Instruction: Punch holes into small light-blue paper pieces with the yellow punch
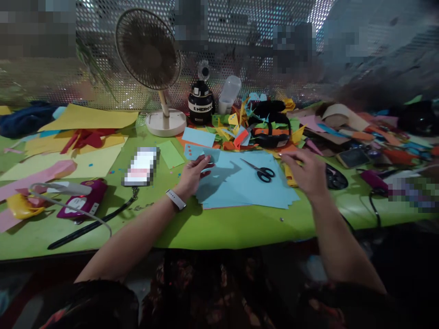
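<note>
My left hand (194, 174) grips a small light-blue paper card (197, 152) with a few red dots along its left end. It holds the card above the left edge of a stack of blue paper sheets (240, 192). Black-handled scissors (264, 173) lie on the stack, blades pointing up and left. My right hand (305, 169) is raised at the right of the stack, thumb and forefinger pinched together. Something tiny may be at those fingertips, too small to name. Behind the card lies another blue paper piece (199, 136).
A fan (165, 121), a black bottle (200, 107) and a heap of coloured paper scraps (240, 130) stand along the back. At left are a phone (141, 167), a purple device (84, 201) with a cable, and yellow sheets (92, 118). A computer mouse (336, 177) sits at right.
</note>
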The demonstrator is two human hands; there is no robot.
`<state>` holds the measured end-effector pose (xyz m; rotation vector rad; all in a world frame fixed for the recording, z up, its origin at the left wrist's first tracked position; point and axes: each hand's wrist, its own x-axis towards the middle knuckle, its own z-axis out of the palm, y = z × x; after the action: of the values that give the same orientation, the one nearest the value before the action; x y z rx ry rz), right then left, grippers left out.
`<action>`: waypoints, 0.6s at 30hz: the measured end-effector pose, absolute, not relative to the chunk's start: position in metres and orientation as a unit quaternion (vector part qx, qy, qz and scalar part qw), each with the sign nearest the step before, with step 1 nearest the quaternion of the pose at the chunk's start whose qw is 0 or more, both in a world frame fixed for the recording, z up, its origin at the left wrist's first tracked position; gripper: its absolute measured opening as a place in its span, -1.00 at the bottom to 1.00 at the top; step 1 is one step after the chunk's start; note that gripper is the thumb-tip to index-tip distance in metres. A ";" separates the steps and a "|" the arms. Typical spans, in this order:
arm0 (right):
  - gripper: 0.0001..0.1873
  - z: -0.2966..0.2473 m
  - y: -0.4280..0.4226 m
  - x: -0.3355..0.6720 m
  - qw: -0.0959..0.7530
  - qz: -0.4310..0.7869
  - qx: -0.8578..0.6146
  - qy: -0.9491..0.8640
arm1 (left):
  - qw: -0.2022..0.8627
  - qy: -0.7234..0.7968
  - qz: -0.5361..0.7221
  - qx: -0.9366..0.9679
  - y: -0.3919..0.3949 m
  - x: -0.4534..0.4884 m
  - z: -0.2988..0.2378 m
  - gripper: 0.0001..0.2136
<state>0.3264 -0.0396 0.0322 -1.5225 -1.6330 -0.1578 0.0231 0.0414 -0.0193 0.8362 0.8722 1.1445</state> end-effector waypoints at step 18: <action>-0.42 -0.043 -0.071 0.424 0.165 -0.090 -0.732 -0.655 | 0.655 0.367 0.528 0.396 0.034 0.025 -0.011 -0.65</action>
<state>0.4244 -0.0706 -0.0428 -2.0844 -1.8660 -0.2575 0.0250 0.0342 -0.0114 0.8988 0.8322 1.1965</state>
